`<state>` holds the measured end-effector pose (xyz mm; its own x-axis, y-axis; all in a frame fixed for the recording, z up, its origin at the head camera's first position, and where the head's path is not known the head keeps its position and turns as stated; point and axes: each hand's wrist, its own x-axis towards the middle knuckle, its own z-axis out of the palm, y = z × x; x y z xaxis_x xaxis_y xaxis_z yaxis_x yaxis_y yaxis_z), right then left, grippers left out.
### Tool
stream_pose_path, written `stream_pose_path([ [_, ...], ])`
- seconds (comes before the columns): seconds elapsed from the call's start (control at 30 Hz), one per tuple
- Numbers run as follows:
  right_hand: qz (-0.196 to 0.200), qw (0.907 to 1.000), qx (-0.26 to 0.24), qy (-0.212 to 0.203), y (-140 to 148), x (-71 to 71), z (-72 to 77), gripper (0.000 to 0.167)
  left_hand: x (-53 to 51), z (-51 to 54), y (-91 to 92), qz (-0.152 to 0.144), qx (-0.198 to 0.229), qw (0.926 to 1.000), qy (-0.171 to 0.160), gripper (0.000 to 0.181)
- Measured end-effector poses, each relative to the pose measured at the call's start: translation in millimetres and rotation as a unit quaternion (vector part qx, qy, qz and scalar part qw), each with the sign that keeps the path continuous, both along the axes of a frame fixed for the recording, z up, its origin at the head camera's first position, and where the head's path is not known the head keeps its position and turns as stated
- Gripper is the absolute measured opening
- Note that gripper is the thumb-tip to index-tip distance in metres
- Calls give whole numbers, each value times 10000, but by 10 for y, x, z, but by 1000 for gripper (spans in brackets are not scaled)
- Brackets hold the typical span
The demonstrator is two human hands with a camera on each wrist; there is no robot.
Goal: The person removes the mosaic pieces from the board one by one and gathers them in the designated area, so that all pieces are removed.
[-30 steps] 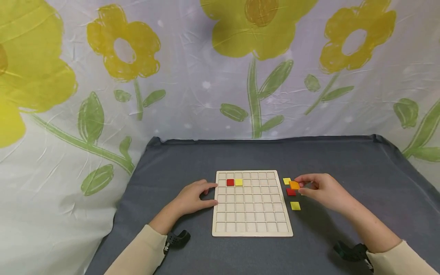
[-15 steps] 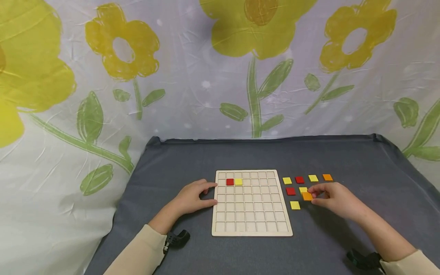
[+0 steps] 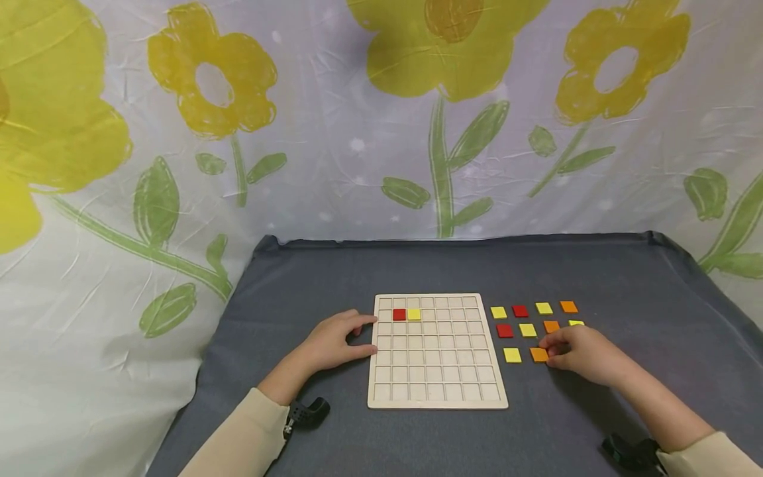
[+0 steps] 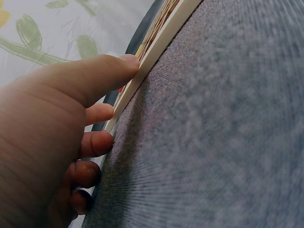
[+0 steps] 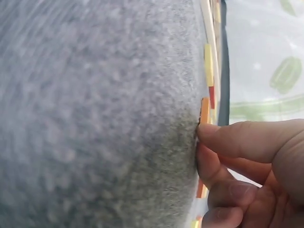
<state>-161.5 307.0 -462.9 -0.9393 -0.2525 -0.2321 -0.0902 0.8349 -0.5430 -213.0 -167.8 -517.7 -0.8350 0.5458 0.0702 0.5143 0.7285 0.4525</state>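
My right hand pinches an orange square tile at its right edge, low over the dark cloth. In the right wrist view thumb and fingertips meet on the same orange tile. On the left, my left hand touches the left edge of a pale wooden grid board with thumb and forefinger, the fingers spread. The left wrist view has the thumb on the board's rim. A red tile and a yellow tile sit side by side in the board's second row.
Right of the board lie several loose tiles in rough rows, among them a red tile, a yellow tile and an orange tile. Dark grey cloth covers the table. A flower-patterned curtain hangs behind.
My right hand has moved right and toward the table's near side with the orange tile, bringing it beside the nearest yellow tile. Tiles behind it have come into view. The left hand stays put.
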Motion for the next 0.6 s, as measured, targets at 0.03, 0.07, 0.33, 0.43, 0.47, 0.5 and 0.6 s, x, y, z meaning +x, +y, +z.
stream_pose_path([
  [0.03,2,10000,2,11,0,-3,-8,23,1,2,2,-2,6,10000,-2,60],
  [0.07,-34,10000,-7,11,-2,-6,-17,23,2,4,2,-2,6,10000,-7,61],
  [0.33,-210,9998,-30,-2,-1,-7,-53,26,7,33,10,-13,-15,10000,17,59],
  [0.43,-181,9998,-1,57,-3,0,-66,27,12,41,8,-11,-22,10000,14,59],
  [0.47,-169,9998,-4,65,-2,3,-70,27,10,35,6,-11,-22,10000,15,60],
  [0.5,-165,9998,-5,71,0,9,-72,28,11,34,7,-7,-29,10000,10,60],
  [0.6,-198,9998,-45,93,5,35,-47,30,10,17,4,-18,-28,10000,-4,61],
])
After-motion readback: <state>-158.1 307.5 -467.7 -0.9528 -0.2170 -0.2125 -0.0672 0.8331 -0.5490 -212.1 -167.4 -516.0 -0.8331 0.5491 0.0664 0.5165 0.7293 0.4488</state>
